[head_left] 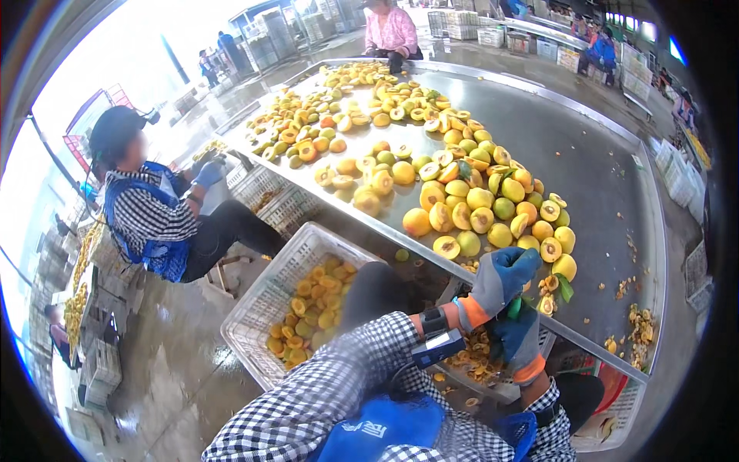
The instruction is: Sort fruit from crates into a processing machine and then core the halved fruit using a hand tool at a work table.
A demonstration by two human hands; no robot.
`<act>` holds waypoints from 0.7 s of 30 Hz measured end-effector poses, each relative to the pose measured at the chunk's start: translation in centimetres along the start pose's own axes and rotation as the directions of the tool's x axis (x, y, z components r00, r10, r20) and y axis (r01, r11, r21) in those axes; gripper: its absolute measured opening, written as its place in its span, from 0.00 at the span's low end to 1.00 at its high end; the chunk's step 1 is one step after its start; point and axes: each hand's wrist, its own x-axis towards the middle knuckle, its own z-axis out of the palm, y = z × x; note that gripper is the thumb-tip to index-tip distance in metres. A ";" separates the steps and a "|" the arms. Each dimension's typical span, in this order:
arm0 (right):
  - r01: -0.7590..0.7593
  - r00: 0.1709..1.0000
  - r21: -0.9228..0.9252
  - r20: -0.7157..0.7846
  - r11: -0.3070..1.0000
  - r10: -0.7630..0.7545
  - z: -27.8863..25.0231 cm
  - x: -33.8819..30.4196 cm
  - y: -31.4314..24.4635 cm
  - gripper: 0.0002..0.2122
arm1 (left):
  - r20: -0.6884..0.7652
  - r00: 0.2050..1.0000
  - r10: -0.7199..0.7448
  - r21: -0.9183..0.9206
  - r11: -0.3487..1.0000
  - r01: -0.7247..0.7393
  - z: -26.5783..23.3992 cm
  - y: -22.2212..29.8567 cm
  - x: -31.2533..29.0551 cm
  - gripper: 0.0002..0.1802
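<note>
My left hand (504, 281), in a grey and blue glove with an orange cuff, is curled closed over the near edge of the metal table. Just below it my right hand (517, 339), gloved alike, is also closed. A small green thing (514, 309) shows between the two hands; its kind is hidden by the gloves, as is whatever the fingers hold. Whole and halved yellow peaches (481, 219) lie piled on the table beside the left hand. A green leaf (565, 289) lies beside a peach half (547, 305) near my fingers.
A white plastic basket (246, 327) of peach halves stands left of my legs. Beneath my hands a crate holds scraps (477, 358). The metal table (585, 177) has a raised rim. One person (154, 200) sits at left, another (390, 35) at the far end.
</note>
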 end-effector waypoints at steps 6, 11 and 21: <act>0.276 0.961 -0.247 0.061 0.929 -0.270 -0.1 -1.5 2.4 0.04 | 0.123 0.988 -0.089 0.432 0.901 0.028 -0.8 0.9 -1.7 0.16; 0.597 0.743 -0.721 0.330 0.353 -0.582 0.5 -2.6 3.1 0.03 | 0.180 0.979 -0.098 0.419 0.908 0.014 -1.1 0.6 -2.5 0.14; 0.450 0.890 -0.348 0.103 0.822 -0.444 2.3 -5.6 0.9 0.02 | 0.163 0.979 -0.126 0.134 0.986 0.104 -1.6 -1.9 -5.1 0.10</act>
